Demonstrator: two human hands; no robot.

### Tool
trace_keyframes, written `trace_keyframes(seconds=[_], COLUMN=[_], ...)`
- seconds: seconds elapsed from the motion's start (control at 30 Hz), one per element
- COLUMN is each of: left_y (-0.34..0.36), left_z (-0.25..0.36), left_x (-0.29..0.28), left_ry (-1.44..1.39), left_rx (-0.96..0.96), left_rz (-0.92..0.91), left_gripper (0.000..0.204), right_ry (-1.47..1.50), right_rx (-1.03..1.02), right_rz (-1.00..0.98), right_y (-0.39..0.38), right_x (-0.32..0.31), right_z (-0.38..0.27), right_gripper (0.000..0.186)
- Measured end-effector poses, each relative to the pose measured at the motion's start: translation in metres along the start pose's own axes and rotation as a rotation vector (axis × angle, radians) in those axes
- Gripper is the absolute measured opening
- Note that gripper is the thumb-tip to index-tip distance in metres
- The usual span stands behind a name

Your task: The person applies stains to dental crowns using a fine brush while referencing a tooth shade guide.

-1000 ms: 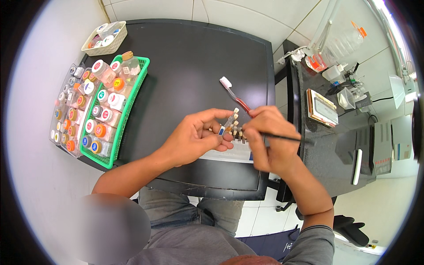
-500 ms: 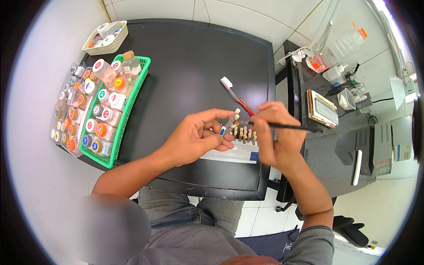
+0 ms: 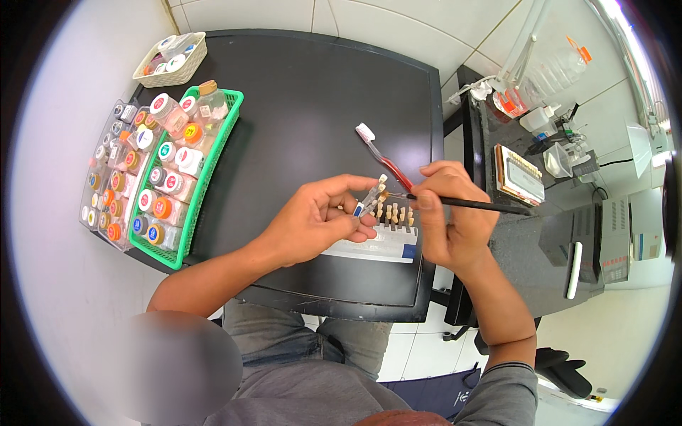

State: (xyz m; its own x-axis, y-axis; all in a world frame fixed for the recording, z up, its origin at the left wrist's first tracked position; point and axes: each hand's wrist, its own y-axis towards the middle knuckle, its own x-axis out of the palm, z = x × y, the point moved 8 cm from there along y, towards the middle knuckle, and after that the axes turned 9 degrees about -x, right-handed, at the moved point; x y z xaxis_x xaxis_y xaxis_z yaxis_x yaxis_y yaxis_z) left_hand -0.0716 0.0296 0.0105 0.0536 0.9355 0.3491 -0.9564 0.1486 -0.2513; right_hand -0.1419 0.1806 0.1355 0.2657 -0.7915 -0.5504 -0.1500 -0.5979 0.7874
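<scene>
Between the thumb and fingers of my left hand (image 3: 305,221) are a few tooth shade tabs (image 3: 368,200), tooth-shaped ends pointing up and away from me. My right hand (image 3: 458,220) pinches a slim brush (image 3: 490,205) with a long black handle, held nearly level. Its brown tip points left and is at the tabs; whether it touches them I cannot tell. Under both hands, a white shade guide holder (image 3: 369,250) with a blue end lies on the black table, several tooth-coloured tabs standing along its far edge. Beyond them rests a red and white toothbrush (image 3: 383,157).
Along the table's left side stand a green basket (image 3: 229,135) of capped jars, a clear box (image 3: 91,167) of more jars, and a cream basket (image 3: 186,74) behind. On the right, a dark counter (image 3: 511,241) carries a boxed shade guide (image 3: 522,177) and a large clear bottle (image 3: 558,71).
My right hand has shifted slightly to the right, drawing the brush tip back a little from the tabs. My left hand and the tabs have stayed almost still.
</scene>
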Motion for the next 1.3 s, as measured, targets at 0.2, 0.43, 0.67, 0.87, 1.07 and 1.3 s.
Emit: trace_keyframes(seconds=[0.2, 0.43, 0.67, 0.87, 1.07, 1.3], left_y=[0.000, -0.001, 0.000, -0.001, -0.002, -0.002], left_z=[0.001, 0.002, -0.002, -0.001, 0.002, 0.000], left_x=[0.000, 0.001, 0.002, 0.003, 0.004, 0.006], left_ry=[0.011, -0.011, -0.012, 0.002, 0.000, 0.013], left_rx=[0.002, -0.007, -0.031, -0.016, -0.038, -0.040], left_rz=[0.003, -0.005, -0.027, -0.020, -0.024, -0.028], left_gripper=[0.057, 0.058, 0.058, 0.057, 0.054, 0.058], right_ry=[0.041, -0.010, -0.005, 0.011, -0.032, -0.019], right_rx=[-0.030, 0.002, 0.020, -0.003, -0.003, -0.002], right_rz=[-0.026, 0.015, 0.039, 0.024, 0.045, 0.047], right_y=[0.003, -0.002, -0.002, -0.001, 0.000, 0.000], right_x=[0.004, -0.001, -0.009, -0.003, -0.006, -0.008], right_z=[-0.006, 0.002, 0.005, 0.000, 0.004, 0.003], right_gripper=[0.008, 0.008, 0.005, 0.004, 0.004, 0.005])
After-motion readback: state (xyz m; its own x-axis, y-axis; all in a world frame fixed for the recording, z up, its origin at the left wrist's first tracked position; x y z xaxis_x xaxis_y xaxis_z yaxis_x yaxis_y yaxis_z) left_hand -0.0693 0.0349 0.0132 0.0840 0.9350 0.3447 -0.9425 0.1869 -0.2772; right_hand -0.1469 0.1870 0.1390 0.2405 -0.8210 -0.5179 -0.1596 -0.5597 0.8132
